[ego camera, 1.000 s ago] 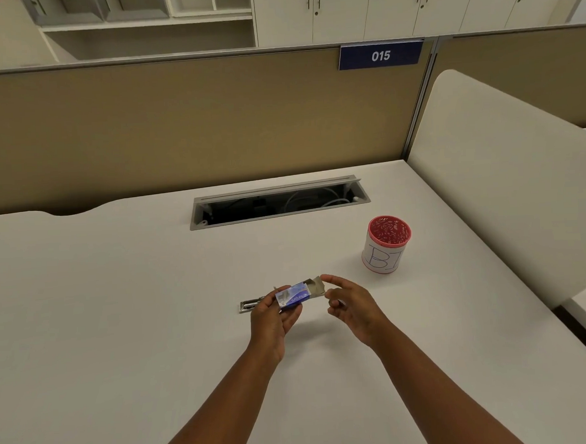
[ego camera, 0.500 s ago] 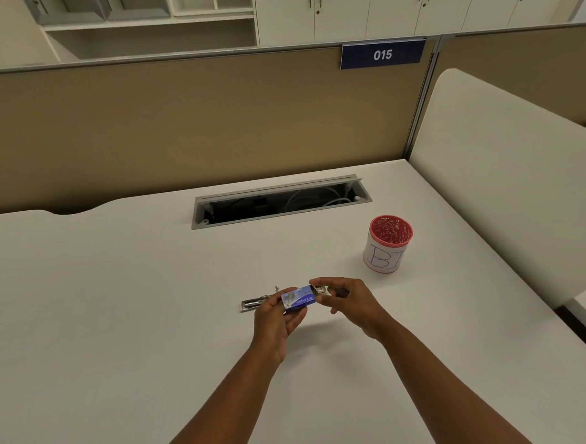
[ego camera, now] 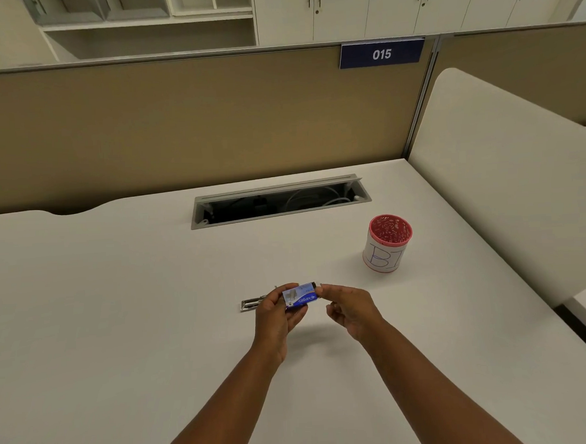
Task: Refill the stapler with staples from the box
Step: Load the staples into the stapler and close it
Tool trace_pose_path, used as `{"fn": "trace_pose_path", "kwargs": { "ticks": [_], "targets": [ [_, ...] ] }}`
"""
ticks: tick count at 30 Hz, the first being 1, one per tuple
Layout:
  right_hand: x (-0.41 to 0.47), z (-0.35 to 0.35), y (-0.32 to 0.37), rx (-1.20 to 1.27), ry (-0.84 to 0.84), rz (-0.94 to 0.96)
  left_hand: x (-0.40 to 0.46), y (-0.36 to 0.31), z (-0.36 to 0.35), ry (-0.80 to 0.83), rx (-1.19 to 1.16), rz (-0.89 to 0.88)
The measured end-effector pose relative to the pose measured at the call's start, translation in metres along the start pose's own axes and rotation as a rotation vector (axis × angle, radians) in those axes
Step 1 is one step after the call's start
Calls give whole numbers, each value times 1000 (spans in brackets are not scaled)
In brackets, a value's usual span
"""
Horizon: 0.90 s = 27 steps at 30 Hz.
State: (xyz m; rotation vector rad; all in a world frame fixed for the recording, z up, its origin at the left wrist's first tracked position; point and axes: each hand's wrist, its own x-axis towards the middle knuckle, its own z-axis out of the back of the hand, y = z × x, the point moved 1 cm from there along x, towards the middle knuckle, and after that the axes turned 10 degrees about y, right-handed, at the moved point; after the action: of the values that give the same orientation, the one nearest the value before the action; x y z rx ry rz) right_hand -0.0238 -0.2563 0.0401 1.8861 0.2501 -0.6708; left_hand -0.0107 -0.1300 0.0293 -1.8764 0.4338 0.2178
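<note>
My left hand [ego camera: 275, 318] holds a small blue staple box [ego camera: 300, 296] just above the white desk. The box's right end is pushed in and no flap sticks out. My right hand [ego camera: 351, 308] is beside it, with its fingertip touching that right end; the other fingers are loosely curled with nothing in them. A silver stapler [ego camera: 251, 303] lies flat on the desk behind my left hand, which hides its right part.
A pink pen cup [ego camera: 386, 243] with a white label stands to the right. An open cable tray [ego camera: 279, 202] is set into the desk [ego camera: 121, 313] farther back. A tan partition is behind, and a white divider panel [ego camera: 504, 165] lines the right edge.
The box's end flap stood open a second ago; my right hand came in and pressed it shut. The box now sits closed in my left hand.
</note>
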Motion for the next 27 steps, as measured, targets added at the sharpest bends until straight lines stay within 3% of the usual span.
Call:
{"fn": "trace_pose_path", "kwargs": {
  "ticks": [8, 15, 20, 23, 27],
  "targets": [
    [-2, -4, 0, 89, -55, -28, 0, 1, 1, 42, 49, -23],
    [-3, -8, -3, -213, -209, 159, 1, 5, -7, -37, 146, -78],
    [-4, -12, 0, -217, -238, 145, 2, 5, -11, -88, 93, -61],
    [-2, -12, -2, -206, -201, 100, 1, 5, -9, -95, 69, -39],
    [-3, -4, -3, -349, 8, 167, 2, 3, -3, -90, -74, 26]
  ]
}}
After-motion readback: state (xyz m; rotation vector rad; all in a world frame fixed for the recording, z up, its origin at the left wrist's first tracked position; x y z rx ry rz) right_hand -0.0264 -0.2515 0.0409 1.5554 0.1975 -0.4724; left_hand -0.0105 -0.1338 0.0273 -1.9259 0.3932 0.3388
